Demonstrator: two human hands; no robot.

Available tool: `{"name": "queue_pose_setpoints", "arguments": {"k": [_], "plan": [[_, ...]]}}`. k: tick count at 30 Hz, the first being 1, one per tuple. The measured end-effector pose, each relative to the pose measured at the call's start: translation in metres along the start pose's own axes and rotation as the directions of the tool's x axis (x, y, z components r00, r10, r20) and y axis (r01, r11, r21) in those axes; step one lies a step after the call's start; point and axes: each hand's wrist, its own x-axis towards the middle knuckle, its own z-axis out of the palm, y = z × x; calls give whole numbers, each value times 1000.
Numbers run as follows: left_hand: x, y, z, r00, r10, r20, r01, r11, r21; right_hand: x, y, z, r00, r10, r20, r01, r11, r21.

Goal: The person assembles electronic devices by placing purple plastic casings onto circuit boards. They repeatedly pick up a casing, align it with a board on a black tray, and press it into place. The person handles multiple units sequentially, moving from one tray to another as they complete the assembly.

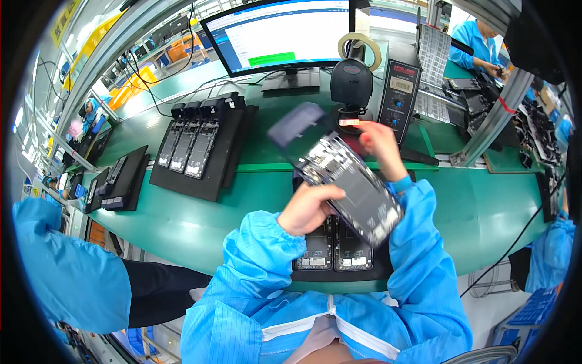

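My left hand [310, 208] is closed around the edge of a black handheld device [357, 194] with its circuit board bare, held tilted above the bench. A dark, blurred cover piece [297, 124] sticks out at the device's upper end. My right hand [382, 145] is raised past the device, its fingers pinching a small white label [350, 122] lit red. Just above the label stands a black barcode scanner [351, 82] on its stand. Below the held device, two more opened devices [314, 259] lie on a dark foam tray [285, 274] nearest my body.
Left of centre, several opened devices [193, 145] rest on a black tray [209, 193]; another loaded tray [130, 182] lies farther left. A monitor [285, 36] and a black control box [399, 91] stand behind. A metal post [494, 115] rises at right. Co-workers [476, 45] sit nearby.
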Motion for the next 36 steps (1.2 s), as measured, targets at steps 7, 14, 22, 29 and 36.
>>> {"name": "queue_pose_setpoints", "arguments": {"k": [7,14,22,29,36], "plan": [[46,21,-18,938,285,-197,-317,936,-155,-1,-12,1,932,-157,-327,226,956,186],[76,18,-38,913,318,-256,-363,919,-152,-27,-56,-15,865,-313,-392,455,820,349],[27,2,-4,823,567,13,-458,650,607,-107,-110,16,784,-620,26,620,784,18],[9,8,26,808,432,400,-582,483,654,-139,-112,20,667,-710,227,689,703,176],[1,16,28,797,452,400,-563,317,763,-136,-113,21,672,-716,189,710,695,110]]}}
